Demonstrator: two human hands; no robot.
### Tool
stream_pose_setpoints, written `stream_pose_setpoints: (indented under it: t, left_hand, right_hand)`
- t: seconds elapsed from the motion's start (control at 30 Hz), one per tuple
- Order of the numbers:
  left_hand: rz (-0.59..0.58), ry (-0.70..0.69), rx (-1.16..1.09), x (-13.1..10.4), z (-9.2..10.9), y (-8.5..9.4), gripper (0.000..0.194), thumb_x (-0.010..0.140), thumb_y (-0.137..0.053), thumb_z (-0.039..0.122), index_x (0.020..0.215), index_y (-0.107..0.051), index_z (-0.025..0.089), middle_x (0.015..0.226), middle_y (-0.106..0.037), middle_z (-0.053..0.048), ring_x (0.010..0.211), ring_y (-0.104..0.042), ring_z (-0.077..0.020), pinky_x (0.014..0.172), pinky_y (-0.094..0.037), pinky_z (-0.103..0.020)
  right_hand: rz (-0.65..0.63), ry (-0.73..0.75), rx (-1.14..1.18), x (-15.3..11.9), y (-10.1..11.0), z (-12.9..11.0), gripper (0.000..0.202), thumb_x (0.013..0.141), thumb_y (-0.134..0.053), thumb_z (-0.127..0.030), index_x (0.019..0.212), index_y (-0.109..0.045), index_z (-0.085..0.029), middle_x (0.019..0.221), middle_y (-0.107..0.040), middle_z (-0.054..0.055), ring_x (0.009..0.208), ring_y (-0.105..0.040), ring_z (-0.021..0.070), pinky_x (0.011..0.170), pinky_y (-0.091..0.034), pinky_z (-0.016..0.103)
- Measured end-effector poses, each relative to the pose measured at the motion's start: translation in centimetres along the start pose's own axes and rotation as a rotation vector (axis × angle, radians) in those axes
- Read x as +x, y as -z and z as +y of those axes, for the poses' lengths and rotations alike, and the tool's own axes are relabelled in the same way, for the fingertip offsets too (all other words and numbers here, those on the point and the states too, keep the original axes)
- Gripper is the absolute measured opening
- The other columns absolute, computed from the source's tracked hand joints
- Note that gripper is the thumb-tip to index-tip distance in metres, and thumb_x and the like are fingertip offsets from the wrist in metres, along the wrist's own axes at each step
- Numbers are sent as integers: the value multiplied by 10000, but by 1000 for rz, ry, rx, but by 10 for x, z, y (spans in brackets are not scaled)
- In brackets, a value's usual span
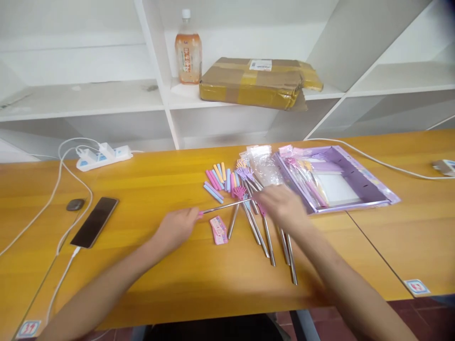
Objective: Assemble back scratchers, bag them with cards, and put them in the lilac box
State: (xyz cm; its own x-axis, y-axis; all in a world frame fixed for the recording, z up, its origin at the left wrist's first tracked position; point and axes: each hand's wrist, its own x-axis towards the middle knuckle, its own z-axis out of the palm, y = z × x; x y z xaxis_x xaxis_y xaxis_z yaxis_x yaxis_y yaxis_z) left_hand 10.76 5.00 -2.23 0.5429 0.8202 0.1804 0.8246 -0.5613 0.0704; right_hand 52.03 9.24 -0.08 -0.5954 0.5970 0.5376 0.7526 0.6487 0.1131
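My left hand [176, 228] pinches the end of a thin metal rod [223, 206] with a pink hand-shaped tip, lying across the yellow table [149, 189]. My right hand [282, 204] is blurred and hovers over several more metal rods [266, 237] with purple, pink and blue tips; whether it grips one I cannot tell. Beyond the rods lies a cluster of small pastel sleeves [218, 179]. A small pink card [218, 230] rests between my hands.
A purple box tray [355, 170] with packets sits to the right, clear plastic bags [263, 163] beside it. A phone [94, 221], a dark pebble-like object [75, 204], a power strip [103, 156] and cables lie left. A drink bottle [188, 47] and a parcel [256, 81] are on the shelf.
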Motion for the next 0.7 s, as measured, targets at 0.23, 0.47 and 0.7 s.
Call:
stream_pose_setpoints:
  t: [0.23,0.47,0.7]
  left_hand:
    - [-65,-6,-41,47,44,-3,379,1174,-411,401,922,-600,189,789,-732,-66,692,-705,-203,561,-345,-304]
    - [-117,-91,-31,33,28,-6,369,1176,-406,401,947,-601,187,786,-731,-41,688,-694,-189,571,-341,-303]
    - [-161,-99,1,29,26,-9,433,1184,-334,437,956,-601,184,816,-736,-56,709,-707,-199,579,-376,-304]
  right_hand:
    - [-26,112,100,54,-17,-79,237,1091,-561,-118,893,-671,-188,857,-664,52,845,-540,208,782,-343,350]
    - [-120,112,159,33,-34,-73,214,1092,-598,-174,886,-653,-197,831,-635,38,828,-541,209,774,-325,361]
    - [-165,113,191,36,-39,-81,196,1080,-631,-194,887,-662,-189,847,-644,36,822,-562,210,768,-354,357]
